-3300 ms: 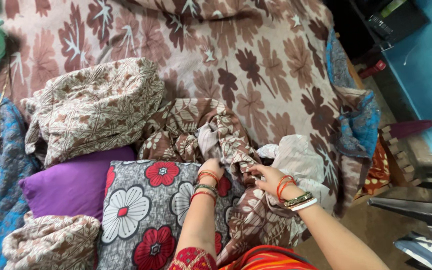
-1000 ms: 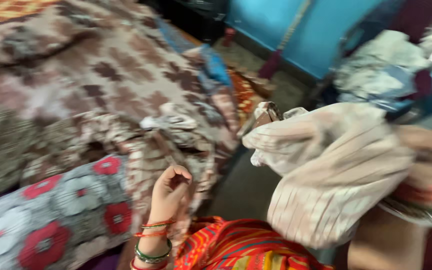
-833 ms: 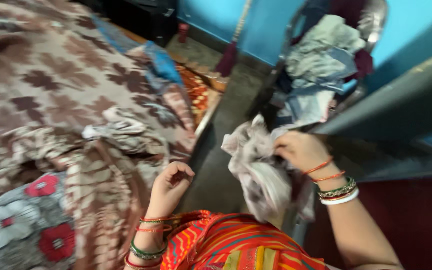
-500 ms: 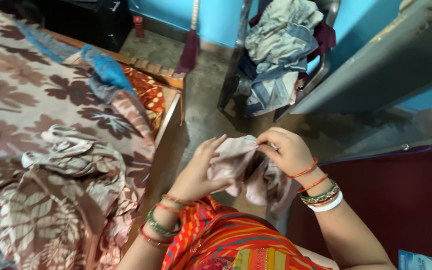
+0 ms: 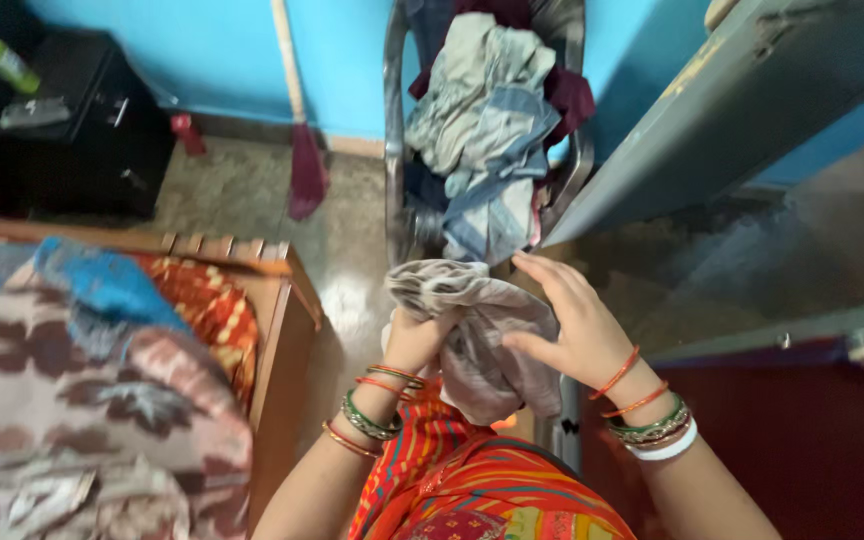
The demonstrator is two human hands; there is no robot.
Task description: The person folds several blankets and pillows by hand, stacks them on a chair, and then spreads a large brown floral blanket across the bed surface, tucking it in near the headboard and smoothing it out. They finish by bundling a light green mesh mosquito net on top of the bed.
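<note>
Left hand [image 5: 414, 340] clenched in the cloth [image 5: 477, 335] from below, right hand [image 5: 564, 325] open, flat on its right side: keep bundle tight between both, over the lap.

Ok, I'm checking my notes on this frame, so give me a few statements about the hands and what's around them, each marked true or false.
1. Both hands are on a pale striped cloth. True.
2. The left hand is partly wrapped in the cloth. True.
3. The right hand is clenched in a tight fist. False: its fingers are spread flat against the cloth.
4. The chair ahead stands bare. False: it is heaped with clothes.
5. A broom leans against the blue wall. True.
</note>
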